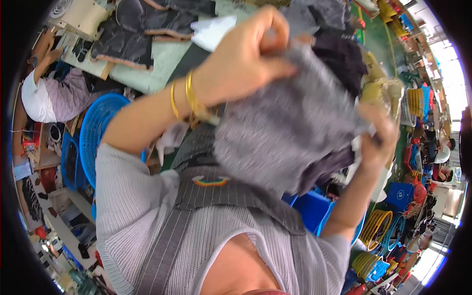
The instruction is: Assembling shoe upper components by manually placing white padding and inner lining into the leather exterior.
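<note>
A grey fuzzy piece of fabric (285, 123) is held up in front of my chest, blurred by motion. My left hand (246, 61), with gold bangles at its wrist, pinches the upper left edge between thumb and fingers. At the fabric's right edge is my right hand (378, 135), closed on it, though smeared and partly turned away. A darker purple-black layer (327, 169) shows beneath the fabric's lower right side; whether it is the same piece I cannot tell.
Dark grey fabric pieces (128, 44) with tan edges lie on the pale table (142, 78), by a white machine (78, 17). Dark cloth (339, 59) is heaped beyond my hands. Blue baskets (101, 118) stand left; a blue bin (314, 211) sits below the fabric. Another person (59, 96) works at left.
</note>
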The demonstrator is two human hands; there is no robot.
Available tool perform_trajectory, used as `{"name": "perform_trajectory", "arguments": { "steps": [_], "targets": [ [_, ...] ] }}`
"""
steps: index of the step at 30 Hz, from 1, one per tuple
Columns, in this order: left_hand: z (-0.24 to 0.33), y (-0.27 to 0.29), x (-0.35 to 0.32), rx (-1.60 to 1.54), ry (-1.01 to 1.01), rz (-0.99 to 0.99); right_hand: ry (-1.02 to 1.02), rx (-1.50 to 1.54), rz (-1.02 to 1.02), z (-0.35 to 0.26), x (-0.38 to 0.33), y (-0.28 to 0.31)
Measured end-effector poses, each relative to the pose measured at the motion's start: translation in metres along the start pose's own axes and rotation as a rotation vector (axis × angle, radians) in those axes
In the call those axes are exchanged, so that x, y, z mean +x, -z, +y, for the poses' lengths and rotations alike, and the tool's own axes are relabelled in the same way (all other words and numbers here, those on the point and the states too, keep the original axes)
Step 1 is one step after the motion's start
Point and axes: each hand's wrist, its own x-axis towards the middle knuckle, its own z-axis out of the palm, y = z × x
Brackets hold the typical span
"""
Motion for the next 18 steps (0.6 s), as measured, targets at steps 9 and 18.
{"name": "perform_trajectory", "arguments": {
  "steps": [9,18],
  "targets": [
    [-0.178,0.025,-0.014,0.521,0.218,-0.085,-0.03,-0.182,-0.453,0.053,0.003,-0.119],
    [-0.178,0.036,0.016,0.846,0.228,-0.496,-0.071,-0.178,-1.011,0.044,0.024,-0.147]
  ]
}}
